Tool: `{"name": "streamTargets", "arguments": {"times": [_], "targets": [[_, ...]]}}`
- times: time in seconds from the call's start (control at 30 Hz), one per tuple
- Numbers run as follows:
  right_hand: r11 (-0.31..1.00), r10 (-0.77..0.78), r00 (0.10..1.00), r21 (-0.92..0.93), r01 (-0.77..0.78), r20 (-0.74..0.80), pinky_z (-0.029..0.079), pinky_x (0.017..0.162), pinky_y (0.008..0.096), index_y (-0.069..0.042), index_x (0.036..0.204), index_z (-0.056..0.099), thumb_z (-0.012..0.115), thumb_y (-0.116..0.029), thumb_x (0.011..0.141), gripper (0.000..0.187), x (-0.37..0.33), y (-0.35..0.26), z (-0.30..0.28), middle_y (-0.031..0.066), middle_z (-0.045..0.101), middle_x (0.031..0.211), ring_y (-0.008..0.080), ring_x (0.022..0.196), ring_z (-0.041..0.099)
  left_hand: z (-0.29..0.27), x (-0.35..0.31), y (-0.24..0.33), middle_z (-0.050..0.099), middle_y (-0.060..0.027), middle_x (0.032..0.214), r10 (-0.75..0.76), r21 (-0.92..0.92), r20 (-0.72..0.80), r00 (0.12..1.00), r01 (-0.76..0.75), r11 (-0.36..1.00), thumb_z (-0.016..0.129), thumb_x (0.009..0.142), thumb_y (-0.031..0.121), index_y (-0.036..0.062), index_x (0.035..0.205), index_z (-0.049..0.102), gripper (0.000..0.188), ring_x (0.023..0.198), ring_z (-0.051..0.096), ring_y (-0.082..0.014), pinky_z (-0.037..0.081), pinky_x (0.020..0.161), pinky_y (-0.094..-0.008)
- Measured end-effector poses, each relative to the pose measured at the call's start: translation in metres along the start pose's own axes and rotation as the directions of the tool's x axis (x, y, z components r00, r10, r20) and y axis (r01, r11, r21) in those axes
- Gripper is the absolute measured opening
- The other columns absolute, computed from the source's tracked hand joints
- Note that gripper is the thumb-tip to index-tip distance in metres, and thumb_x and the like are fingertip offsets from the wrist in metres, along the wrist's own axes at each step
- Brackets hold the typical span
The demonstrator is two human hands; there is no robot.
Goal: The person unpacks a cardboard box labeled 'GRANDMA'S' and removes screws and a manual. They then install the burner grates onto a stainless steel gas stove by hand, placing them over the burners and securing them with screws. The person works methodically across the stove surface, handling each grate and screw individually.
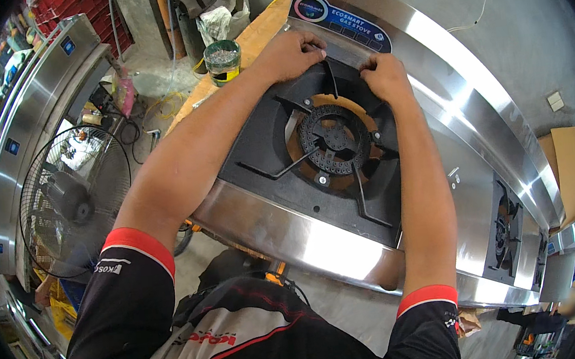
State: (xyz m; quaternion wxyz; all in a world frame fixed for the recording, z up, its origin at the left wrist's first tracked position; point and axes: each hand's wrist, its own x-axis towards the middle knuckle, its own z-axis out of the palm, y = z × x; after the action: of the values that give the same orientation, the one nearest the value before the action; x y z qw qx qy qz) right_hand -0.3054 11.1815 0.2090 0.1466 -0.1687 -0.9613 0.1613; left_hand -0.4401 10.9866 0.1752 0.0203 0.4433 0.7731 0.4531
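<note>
A steel gas stove [284,215] lies in front of me, with a square black pan support [250,155] over its near burner. Inside the opening sits a round dark burner [334,136], and a few screws show around it. My left hand [292,54] is at the far left edge of the pan support, thumb and fingers pinched together. At the far right edge my right hand [385,78] is also closed, its fingertips bent down. Whatever lies between the fingertips of either hand is hidden. A label panel [348,22] on the upright back faces me just beyond both hands.
A glass jar [222,61] of small bits stands on the wooden board left of the stove. Further left are a caged fan [76,202] and another steel stove body [29,122]. A second burner [503,230] is at the right; cardboard [571,167] leans beyond.
</note>
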Motion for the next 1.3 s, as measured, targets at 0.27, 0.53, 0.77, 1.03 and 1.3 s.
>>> {"name": "streamTargets", "arguments": {"times": [0.27,0.53,0.77,1.03,1.3], "targets": [[0.999,-0.013,1.0,-0.04,0.014,0.01,0.053,0.089,0.0424,-0.005,0.096,0.076,0.068,-0.014,0.077,0.023,0.003,0.002,0.001,0.0228,0.071,0.101,0.0373,0.098,0.068,0.004,0.0,0.0,0.072,-0.0143,0.096,0.021,0.004,-0.035,0.999,-0.021,1.0,0.069,0.088,0.029,0.0068,0.111,0.071,0.032,0.09,0.069,-0.0272,0.053,0.083,-0.0373],[1.0,-0.027,0.99,0.015,0.025,0.137,0.052,0.092,0.0418,-0.007,0.105,0.075,0.068,-0.014,0.081,0.025,0.004,0.002,0.0,0.0204,0.071,0.103,0.0368,0.101,0.068,-0.001,0.0,0.0,0.073,-0.0123,0.095,-0.029,0.047,-0.027,0.999,0.03,0.998,0.069,0.088,0.025,0.0057,0.107,0.071,0.028,0.089,0.07,-0.024,0.053,0.081,-0.0359],[0.987,-0.161,0.932,-0.034,0.159,-0.326,0.052,0.078,0.0392,-0.007,0.112,0.073,0.066,-0.021,0.088,0.028,-0.017,0.008,-0.062,0.0183,0.072,0.09,0.0315,0.081,0.068,0.006,0.006,-0.005,0.073,-0.012,0.094,0.014,0.071,-0.005,1.0,-0.014,0.997,0.07,0.088,0.027,0.0047,0.107,0.071,0.03,0.088,0.07,-0.0233,0.053,0.082,-0.0356],[0.934,0.298,0.938,-0.15,-0.325,-0.176,0.051,0.069,0.0375,-0.005,0.107,0.075,0.07,-0.025,0.087,0.029,-0.165,0.057,-0.137,0.0157,0.072,0.085,0.0258,0.071,0.066,0.022,-0.019,0.072,0.071,-0.0175,0.106,0.25,0.099,0.12,0.961,-0.263,0.96,0.066,0.089,0.029,0.0087,0.114,0.069,0.033,0.097,0.069,-0.0347,0.053,0.087,-0.0426],[0.911,0.34,0.919,-0.171,-0.374,-0.199,0.054,0.082,0.0438,-0.004,0.103,0.073,0.071,-0.027,0.085,0.03,-0.218,0.017,-0.07,0.017,0.071,0.099,0.0359,0.091,0.068,0.095,-0.022,0.166,0.071,-0.0162,0.108,0.503,0.085,0.54,0.675,-0.638,0.765,0.065,0.085,0.026,0.0104,0.114,0.07,0.033,0.102,0.066,-0.0347,0.052,0.09,-0.0453]]}}
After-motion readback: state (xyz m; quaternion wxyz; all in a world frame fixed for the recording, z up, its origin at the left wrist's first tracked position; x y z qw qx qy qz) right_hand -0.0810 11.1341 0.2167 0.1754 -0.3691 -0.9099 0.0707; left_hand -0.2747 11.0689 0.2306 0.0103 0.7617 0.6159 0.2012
